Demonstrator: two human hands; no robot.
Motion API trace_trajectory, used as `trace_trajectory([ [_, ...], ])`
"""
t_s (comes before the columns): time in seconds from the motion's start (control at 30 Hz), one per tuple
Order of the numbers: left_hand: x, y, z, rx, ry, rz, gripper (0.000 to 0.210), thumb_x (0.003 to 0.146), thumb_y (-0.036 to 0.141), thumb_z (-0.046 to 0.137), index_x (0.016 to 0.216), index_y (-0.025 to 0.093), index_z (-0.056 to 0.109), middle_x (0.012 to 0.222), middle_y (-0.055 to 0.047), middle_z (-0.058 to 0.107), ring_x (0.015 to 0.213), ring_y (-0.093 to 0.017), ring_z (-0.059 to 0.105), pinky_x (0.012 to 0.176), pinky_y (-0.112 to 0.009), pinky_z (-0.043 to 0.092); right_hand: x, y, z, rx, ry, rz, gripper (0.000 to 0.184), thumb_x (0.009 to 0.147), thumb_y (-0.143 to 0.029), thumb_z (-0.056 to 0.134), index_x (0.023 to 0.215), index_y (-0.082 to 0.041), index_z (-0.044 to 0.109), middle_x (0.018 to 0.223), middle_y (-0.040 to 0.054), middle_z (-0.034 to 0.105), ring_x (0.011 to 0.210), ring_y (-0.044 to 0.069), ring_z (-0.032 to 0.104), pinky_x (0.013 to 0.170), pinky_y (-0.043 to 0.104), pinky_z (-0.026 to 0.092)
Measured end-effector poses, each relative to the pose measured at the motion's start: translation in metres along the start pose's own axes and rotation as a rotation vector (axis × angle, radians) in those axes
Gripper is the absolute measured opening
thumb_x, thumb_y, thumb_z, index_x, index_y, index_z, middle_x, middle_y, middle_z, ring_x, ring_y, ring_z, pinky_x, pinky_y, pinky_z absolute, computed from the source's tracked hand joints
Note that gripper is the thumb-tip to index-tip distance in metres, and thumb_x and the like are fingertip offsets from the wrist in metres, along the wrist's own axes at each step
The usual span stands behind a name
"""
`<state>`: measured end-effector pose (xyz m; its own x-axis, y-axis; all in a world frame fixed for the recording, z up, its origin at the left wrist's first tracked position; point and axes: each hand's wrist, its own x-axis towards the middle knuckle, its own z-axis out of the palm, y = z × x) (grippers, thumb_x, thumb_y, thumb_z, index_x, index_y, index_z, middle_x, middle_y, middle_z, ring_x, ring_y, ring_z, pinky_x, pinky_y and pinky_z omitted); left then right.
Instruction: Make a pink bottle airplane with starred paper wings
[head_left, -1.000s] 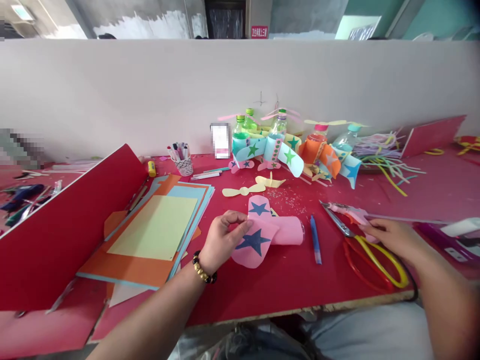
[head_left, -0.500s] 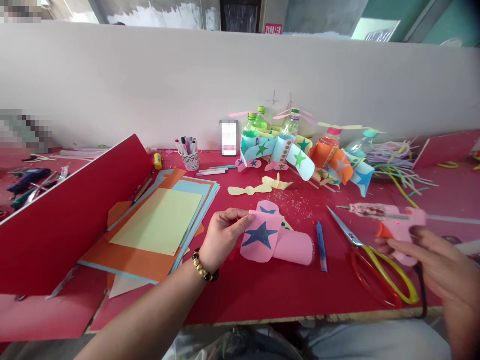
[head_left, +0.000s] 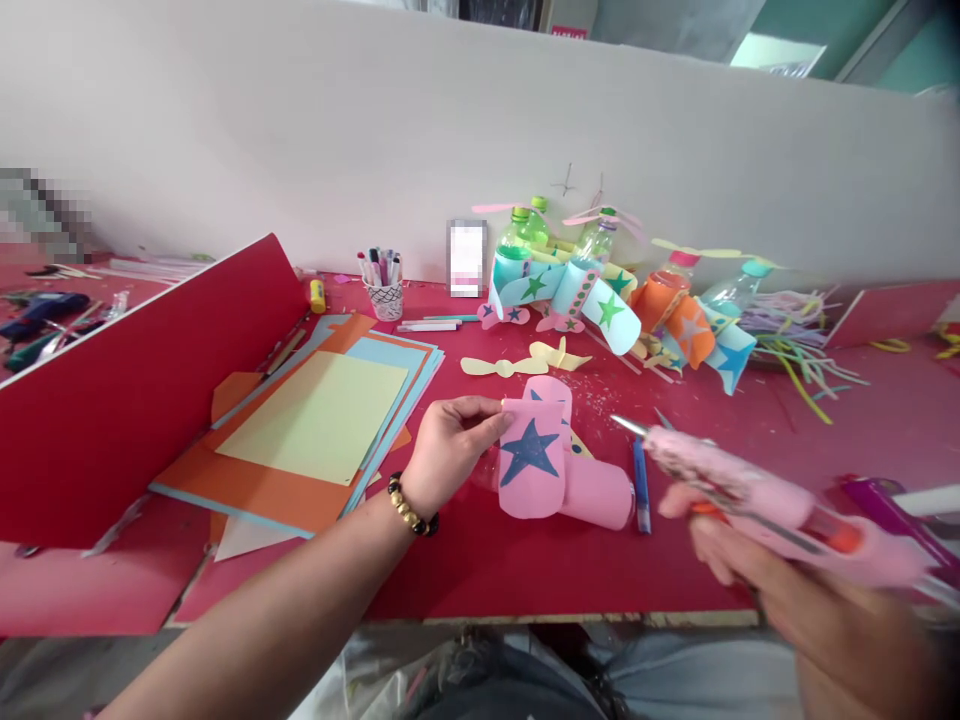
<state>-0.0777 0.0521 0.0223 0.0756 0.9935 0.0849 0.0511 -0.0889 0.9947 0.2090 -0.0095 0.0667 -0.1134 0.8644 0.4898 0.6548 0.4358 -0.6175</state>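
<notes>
My left hand, with a beaded bracelet at the wrist, pinches the upper left corner of a pink paper wing bearing a dark blue star. That wing belongs to a craft plane whose pink-wrapped bottle lies on its side. Behind it shows a second pink wing, partly hidden. My right hand, slightly blurred, grips a pink hot glue gun. The gun's metal nozzle points left toward the plane, apart from it. A blue pen lies between the plane and the gun.
Several finished bottle planes stand at the back beside a phone. Yellow paper propellers lie before them. Coloured sheets are stacked at left, near a pen cup and a red board. Scissors are mostly hidden behind the gun.
My right hand has lifted the glue gun and swung it left and nearer, now in front of the scissors. My left hand keeps its pinch on the wing. The view has tilted slightly down.
</notes>
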Motion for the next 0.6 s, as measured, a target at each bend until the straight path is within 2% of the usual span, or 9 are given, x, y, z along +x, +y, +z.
trace_trajectory([
  [0.13,0.000,-0.001,0.002,0.001,0.003,0.015,0.018,0.094,0.030,0.065,0.091,0.012,0.065,0.079,0.001,0.064,0.063,-0.010,0.061,0.059,-0.024,0.053,0.010,-0.015,0.033,-0.097,-0.073,-0.211,0.008,0.081,-0.030,0.070,0.086,-0.030,0.076,0.065,-0.0002,0.073,0.048,0.017,0.063,0.049,0.026,0.056],
  [0.2,0.000,-0.003,0.002,0.007,0.015,0.023,0.018,0.094,0.030,0.065,0.091,0.012,0.065,0.078,0.001,0.064,0.063,-0.010,0.061,0.059,-0.024,0.053,0.012,-0.021,0.051,-0.065,-0.100,-0.206,0.008,0.086,-0.029,0.065,0.086,-0.027,0.073,0.065,0.0000,0.071,0.050,0.017,0.064,0.053,0.026,0.057],
  [0.27,0.001,-0.005,0.003,0.015,0.028,0.030,0.018,0.094,0.030,0.065,0.091,0.012,0.065,0.077,0.002,0.064,0.062,-0.010,0.060,0.059,-0.024,0.053,0.013,-0.024,0.063,-0.028,-0.091,-0.172,0.011,0.088,-0.029,0.064,0.094,-0.024,0.071,0.071,0.0018,0.073,0.057,0.018,0.068,0.058,0.027,0.059],
  [0.37,0.001,-0.007,0.004,0.028,0.042,0.037,0.019,0.094,0.031,0.065,0.091,0.013,0.066,0.074,0.002,0.063,0.060,-0.009,0.060,0.059,-0.024,0.053,0.014,-0.025,0.069,-0.011,-0.078,-0.150,0.016,0.086,-0.027,0.066,0.101,-0.023,0.069,0.081,0.0038,0.074,0.066,0.021,0.070,0.063,0.030,0.060],
  [0.5,0.001,-0.008,0.005,0.034,0.055,0.054,0.019,0.093,0.032,0.066,0.090,0.013,0.067,0.076,0.001,0.065,0.061,-0.010,0.060,0.059,-0.024,0.053,0.017,-0.026,0.069,0.024,-0.158,-0.143,0.005,0.087,-0.023,0.065,0.091,-0.024,0.066,0.071,0.0022,0.070,0.059,0.020,0.067,0.053,0.029,0.056],
  [0.6,0.000,-0.008,0.006,0.037,0.069,0.077,0.019,0.093,0.032,0.066,0.090,0.013,0.067,0.078,0.001,0.066,0.063,-0.010,0.062,0.061,-0.025,0.054,0.019,-0.030,0.069,0.041,-0.183,-0.125,0.004,0.089,-0.022,0.062,0.091,-0.024,0.064,0.069,0.0021,0.068,0.056,0.019,0.065,0.048,0.028,0.054],
])
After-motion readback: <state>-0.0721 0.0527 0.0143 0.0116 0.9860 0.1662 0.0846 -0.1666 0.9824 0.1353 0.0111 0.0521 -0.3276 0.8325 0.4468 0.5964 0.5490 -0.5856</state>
